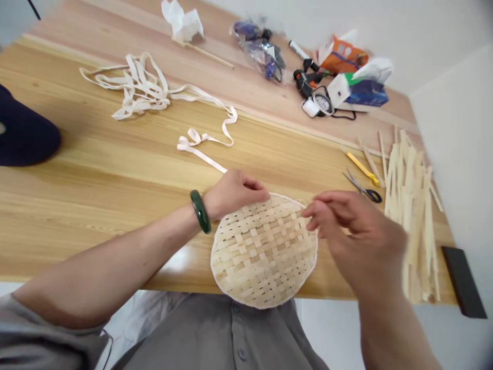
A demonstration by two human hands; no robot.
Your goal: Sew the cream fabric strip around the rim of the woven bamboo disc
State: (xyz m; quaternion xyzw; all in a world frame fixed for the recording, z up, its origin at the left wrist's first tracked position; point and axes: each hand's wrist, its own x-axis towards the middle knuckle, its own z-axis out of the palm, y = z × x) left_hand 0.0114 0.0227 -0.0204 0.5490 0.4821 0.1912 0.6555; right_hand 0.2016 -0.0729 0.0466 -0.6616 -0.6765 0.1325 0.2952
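A round woven disc (265, 252) of pale strips, with a white band round its rim, lies tilted over the table's front edge. My left hand (241, 192), with a green bangle at the wrist, pinches the disc's upper left rim. From under this hand a white ribbon (206, 158) runs up and left to a loose tangle. Over the disc's upper right rim is my right hand (350, 223), thumb and fingers pressed together. Whatever its fingertips hold is too small to make out.
Scissors (364, 187), a yellow cutter (362, 168) and a pile of flat strips (412, 216) lie on the right. A glue gun (306, 82), tissue packs (360, 92) and plastic-wrapped items (264, 56) are at the back. A dark object (25, 128) stands far left.
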